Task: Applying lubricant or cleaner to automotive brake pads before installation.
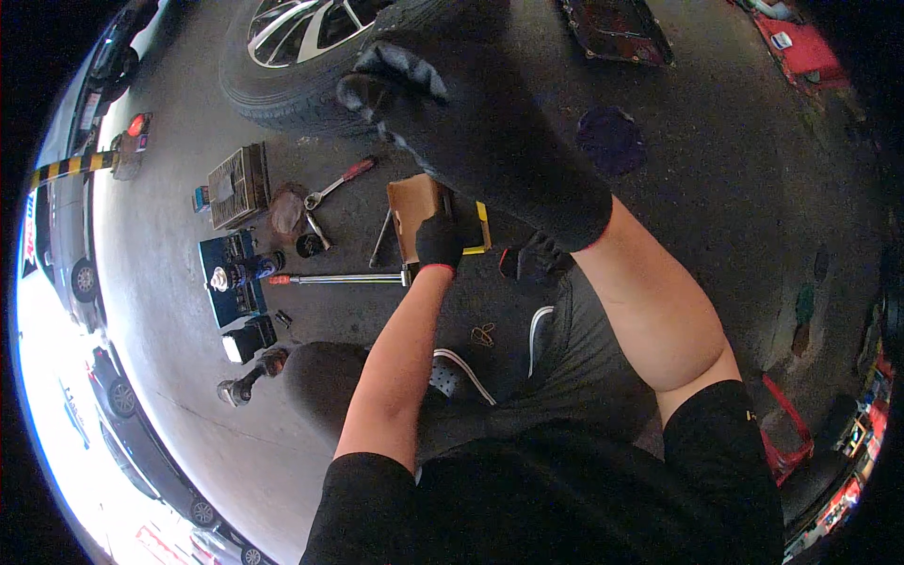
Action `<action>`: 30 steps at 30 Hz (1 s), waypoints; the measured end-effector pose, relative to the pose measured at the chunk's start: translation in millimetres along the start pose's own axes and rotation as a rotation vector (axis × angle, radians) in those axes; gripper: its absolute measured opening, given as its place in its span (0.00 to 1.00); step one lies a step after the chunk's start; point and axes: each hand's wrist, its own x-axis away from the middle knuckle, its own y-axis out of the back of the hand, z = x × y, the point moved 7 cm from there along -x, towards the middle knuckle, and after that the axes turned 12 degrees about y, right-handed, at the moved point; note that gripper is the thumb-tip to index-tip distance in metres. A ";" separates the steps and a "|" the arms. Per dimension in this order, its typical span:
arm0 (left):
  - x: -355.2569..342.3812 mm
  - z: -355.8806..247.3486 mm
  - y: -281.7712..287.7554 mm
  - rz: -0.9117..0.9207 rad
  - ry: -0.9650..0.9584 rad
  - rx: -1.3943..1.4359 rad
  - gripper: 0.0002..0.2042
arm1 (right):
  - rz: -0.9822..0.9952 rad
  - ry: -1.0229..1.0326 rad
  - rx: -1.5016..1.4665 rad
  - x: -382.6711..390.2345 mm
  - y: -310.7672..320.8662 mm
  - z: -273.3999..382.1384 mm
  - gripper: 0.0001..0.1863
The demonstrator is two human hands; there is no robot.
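My right hand (480, 113), in a black glove, is raised close to the head camera. Its fingers are curled in toward the thumb; whatever they may hold is hidden. Lower down, my gloved left hand (439, 241) is closed at the near edge of an open cardboard box (409, 204) with a brown flap and yellow edges. The box's dark inside is partly covered by that hand. Beside the box lie a dark bar (380, 239) and a long chrome wrench (344, 279) with a red handle end. A black glove (541, 259) rests near my knee.
A wheel (282, 89) lies at the top. Leftward are a ratchet (339, 183), a used air filter (238, 186), a blue tool case (226, 278) and a power tool (252, 377). A dark pan (617, 33) sits far right, near a round dark stain (610, 141).
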 end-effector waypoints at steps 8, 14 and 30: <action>38.2 -3.2 39.0 0.102 0.200 0.203 0.13 | -0.239 0.091 -0.022 -9.0 19.6 11.5 0.09; 69.7 -68.6 104.6 0.420 -0.123 0.229 0.16 | 0.004 -0.288 -0.318 0.8 6.3 -13.3 0.09; 124.1 -69.3 174.9 0.413 -0.462 0.443 0.20 | 0.150 -0.511 -0.285 24.8 -46.1 -30.2 0.14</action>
